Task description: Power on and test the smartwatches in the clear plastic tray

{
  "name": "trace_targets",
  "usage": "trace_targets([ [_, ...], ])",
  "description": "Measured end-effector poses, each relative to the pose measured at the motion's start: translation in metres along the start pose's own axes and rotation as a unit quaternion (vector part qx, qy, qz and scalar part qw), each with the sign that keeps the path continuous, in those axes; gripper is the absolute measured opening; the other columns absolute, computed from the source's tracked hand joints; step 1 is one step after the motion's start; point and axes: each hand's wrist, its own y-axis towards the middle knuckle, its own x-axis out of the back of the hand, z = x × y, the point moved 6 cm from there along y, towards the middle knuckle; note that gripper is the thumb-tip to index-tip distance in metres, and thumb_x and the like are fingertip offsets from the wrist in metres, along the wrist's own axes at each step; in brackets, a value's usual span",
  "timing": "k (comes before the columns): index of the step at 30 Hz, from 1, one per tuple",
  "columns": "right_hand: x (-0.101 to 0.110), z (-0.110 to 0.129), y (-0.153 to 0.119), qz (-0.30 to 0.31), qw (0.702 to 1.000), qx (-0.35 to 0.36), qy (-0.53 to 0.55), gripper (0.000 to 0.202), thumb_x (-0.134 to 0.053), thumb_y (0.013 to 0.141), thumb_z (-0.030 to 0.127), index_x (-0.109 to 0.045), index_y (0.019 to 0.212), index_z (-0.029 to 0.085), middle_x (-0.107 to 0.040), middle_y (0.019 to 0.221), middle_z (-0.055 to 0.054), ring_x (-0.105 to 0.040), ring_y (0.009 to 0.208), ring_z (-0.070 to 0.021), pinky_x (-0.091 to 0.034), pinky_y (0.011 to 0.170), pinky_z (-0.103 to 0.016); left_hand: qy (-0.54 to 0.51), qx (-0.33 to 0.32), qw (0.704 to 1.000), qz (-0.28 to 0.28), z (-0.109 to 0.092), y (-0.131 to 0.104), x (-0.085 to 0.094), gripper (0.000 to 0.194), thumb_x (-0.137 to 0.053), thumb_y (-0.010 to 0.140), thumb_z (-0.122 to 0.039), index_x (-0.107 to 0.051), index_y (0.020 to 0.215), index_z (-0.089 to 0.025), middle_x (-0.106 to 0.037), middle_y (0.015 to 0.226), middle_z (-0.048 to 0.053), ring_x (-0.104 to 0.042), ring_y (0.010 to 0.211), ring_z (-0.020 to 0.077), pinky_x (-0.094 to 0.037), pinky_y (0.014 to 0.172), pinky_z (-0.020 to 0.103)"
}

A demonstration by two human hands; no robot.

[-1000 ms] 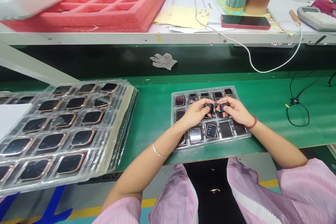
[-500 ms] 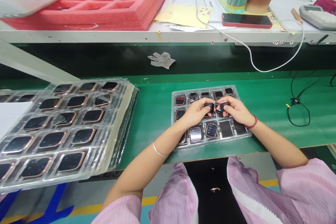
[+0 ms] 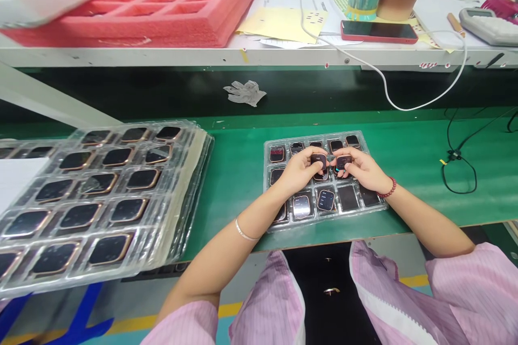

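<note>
My left hand (image 3: 302,170) is closed on a square smartwatch (image 3: 318,159), its thumb at the screen's lower edge. In my right hand (image 3: 360,164) is a second dark-faced smartwatch (image 3: 343,161), pinched between thumb and fingers. The two watches are held side by side, a small gap apart, over a clear plastic tray (image 3: 315,221). Watch bodies sit in the tray's pockets, among them one with a lit screen (image 3: 326,200) and one with a pale, shiny face (image 3: 301,206). My hands and forearms hide part of the tray.
Stacked clear trays (image 3: 162,237) of watches stand at left on the green bench (image 3: 234,172). A shelf (image 3: 283,57) above bears a red foam tray (image 3: 218,21), papers and a phone (image 3: 379,32). A white cable (image 3: 384,78) hangs down; a black cable (image 3: 459,192) lies at right.
Both watches have shifted slightly to the left and up in my fingers, and their angle differs a little. My hands keep their grip above the tray.
</note>
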Motion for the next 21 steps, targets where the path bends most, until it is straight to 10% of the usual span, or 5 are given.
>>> trace_targets([
  [21, 0.0019, -0.0001, -0.0001, -0.014, 1.0, -0.017, 0.002, 0.034, -0.057, 0.09, 0.019, -0.057, 0.124, 0.019, -0.074, 0.109, -0.009, -0.072, 0.073, -0.0134, -0.063, 0.069, -0.03, 0.014, 0.011, 1.0, -0.001, 0.0013, -0.0004, -0.0005, 0.031, -0.066, 0.076, -0.014, -0.064, 0.107, -0.015, -0.071, 0.092, 0.005, -0.066, 0.075, 0.0148, -0.055, 0.074, 0.03],
])
